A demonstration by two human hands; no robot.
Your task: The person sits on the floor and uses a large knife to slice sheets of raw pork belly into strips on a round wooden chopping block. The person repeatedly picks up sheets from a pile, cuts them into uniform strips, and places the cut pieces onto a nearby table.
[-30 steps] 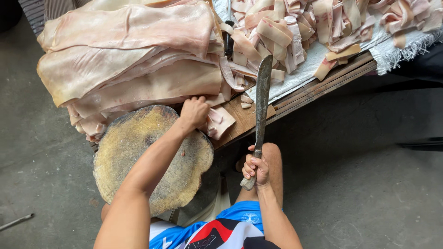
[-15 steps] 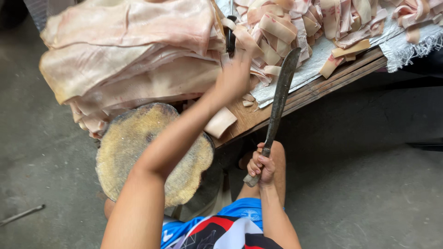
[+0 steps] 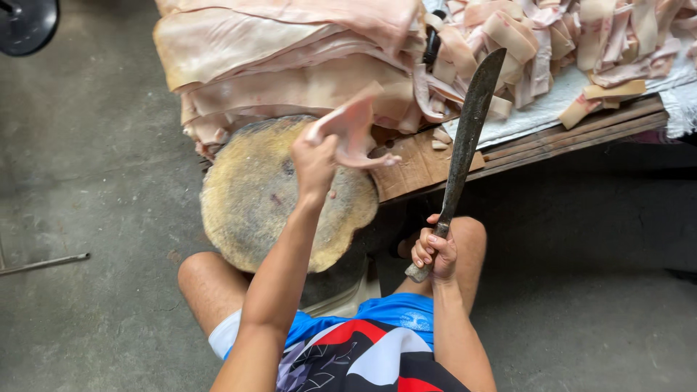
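Grey concrete floor (image 3: 94,181) in daylight, low wooden plank table (image 3: 573,134), black round base (image 3: 27,23) top-left.

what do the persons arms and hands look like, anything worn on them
Both arms are bare from the shoulder down: no sleeves, gloves, watch or bands show. The left hand and right hand are bare too, with no rings visible. The only clothing in view is a sleeveless blue top with red, white and black shapes, which ends at the shoulders.
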